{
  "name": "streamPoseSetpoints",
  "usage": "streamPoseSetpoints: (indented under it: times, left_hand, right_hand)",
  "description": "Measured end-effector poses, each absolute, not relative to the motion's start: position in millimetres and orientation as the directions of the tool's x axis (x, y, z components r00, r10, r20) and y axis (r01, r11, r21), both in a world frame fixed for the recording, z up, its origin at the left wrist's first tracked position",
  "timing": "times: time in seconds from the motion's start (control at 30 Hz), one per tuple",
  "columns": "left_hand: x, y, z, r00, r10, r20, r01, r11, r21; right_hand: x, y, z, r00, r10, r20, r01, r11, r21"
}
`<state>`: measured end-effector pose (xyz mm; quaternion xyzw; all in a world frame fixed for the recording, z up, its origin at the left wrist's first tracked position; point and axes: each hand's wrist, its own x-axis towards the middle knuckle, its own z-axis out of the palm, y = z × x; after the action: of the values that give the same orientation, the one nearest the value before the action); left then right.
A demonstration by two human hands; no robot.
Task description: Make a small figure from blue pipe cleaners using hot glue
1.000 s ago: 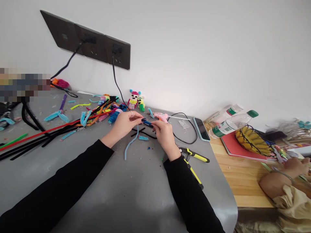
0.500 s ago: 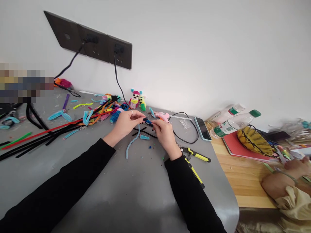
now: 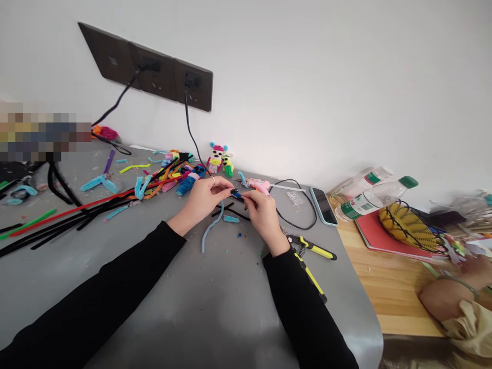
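Note:
My left hand [image 3: 205, 201] and my right hand [image 3: 263, 212] meet above the grey tabletop, each with its fingertips pinched. Between them is a small dark-blue fuzzy piece, apparently pipe cleaner [image 3: 237, 195], mostly covered by the fingers. A pale-blue pipe cleaner [image 3: 205, 236] trails down from beneath my left hand; whether it is held I cannot tell. Just below the fingers lie a short folded light-blue pipe cleaner [image 3: 231, 219] and some black strands. Pliers with yellow-and-black handles [image 3: 317, 250] lie beside my right wrist. Behind that hand is a pink glue gun [image 3: 260, 185].
Two pipe-cleaner figures [image 3: 216, 160] stand against the wall. Black pipe cleaners [image 3: 61, 233] and colourful pieces spread over the left side. A phone [image 3: 324, 206] lies at the table's right edge. Beyond are bottles [image 3: 361, 204] and another person's arm [image 3: 448, 298] over a wooden table.
The whole view has shifted slightly, so everything appears a little further right and lower. Both hands keep pinching the blue piece, with small finger movements. The other person's hand at right has moved a little.

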<state>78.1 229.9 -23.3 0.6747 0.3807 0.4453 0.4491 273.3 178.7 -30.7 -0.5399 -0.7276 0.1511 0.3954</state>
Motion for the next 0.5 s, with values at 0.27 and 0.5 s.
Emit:
streamPoseSetpoints:
  times: [0.27,0.5]
  left_hand:
    - [77.8,228.0,-21.6,0.303,0.92,0.25,0.127,-0.299,0.946]
    - [78.9,225.7,-20.1,0.248,0.933,0.262,0.17,-0.308,0.936]
  right_hand:
    - [269.9,175.8,-29.7,-0.049,0.921,0.386,0.65,0.323,-0.688]
    - [269.2,178.6,-29.7,-0.034,0.923,0.383,0.648,0.312,-0.695]
